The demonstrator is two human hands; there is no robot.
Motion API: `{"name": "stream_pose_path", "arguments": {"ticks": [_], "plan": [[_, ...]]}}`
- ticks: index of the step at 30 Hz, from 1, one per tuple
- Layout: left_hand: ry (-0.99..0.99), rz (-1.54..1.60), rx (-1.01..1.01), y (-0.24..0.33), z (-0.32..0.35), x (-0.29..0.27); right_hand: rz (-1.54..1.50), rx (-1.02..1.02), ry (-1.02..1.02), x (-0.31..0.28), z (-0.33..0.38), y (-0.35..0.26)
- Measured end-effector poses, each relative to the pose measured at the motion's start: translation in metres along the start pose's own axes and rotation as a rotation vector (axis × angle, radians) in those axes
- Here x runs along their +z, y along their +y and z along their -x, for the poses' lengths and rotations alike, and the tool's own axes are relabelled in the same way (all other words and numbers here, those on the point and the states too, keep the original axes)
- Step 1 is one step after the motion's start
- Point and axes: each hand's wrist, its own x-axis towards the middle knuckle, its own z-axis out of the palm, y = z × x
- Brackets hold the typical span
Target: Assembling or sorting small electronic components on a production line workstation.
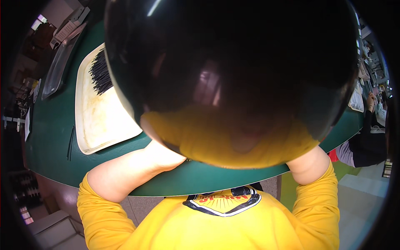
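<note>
A large glossy black dome-shaped object [250, 75], perhaps a lamp head, fills the middle of the view and hides most of the work area. My left hand [164, 156] shows only from the wrist to its heel, low over the green table [204, 179]; its fingers are behind the dome. From the right comes my right forearm [308, 166], whose hand is fully covered by the dome. Whether either hand holds anything is hidden. Left of the dome lies a cream tray [98, 125] with a bundle of thin black strips [100, 73], partly covered.
Several loose black strips [71, 143] lie on the table left of the tray. Farther left is a shallow clear container [58, 73], with a grey device with buttons [68, 31] beyond it. A person in dark clothes [368, 141] sits at the right, near another light tray [356, 98].
</note>
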Motion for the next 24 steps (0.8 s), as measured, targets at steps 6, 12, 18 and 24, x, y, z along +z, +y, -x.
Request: {"name": "stream_pose_path", "arguments": {"ticks": [6, 12, 18, 24], "plan": [[-0.151, 0.092, -0.088, 0.006, 0.003, -0.004, 0.420, -0.032, -0.043, 0.027, -0.009, 0.010], [0.005, 0.185, -0.025, 0.001, 0.002, -0.006, 0.440, 0.082, -0.110, 0.013, -0.010, -0.033], [0.056, 0.187, 0.034, 0.002, 0.002, -0.006, 0.478, -0.194, -0.004, 0.016, -0.012, -0.013], [0.035, 0.202, 0.037, 0.004, -0.002, -0.004, 0.807, -0.441, -0.042, 0.008, -0.004, -0.018]]}}
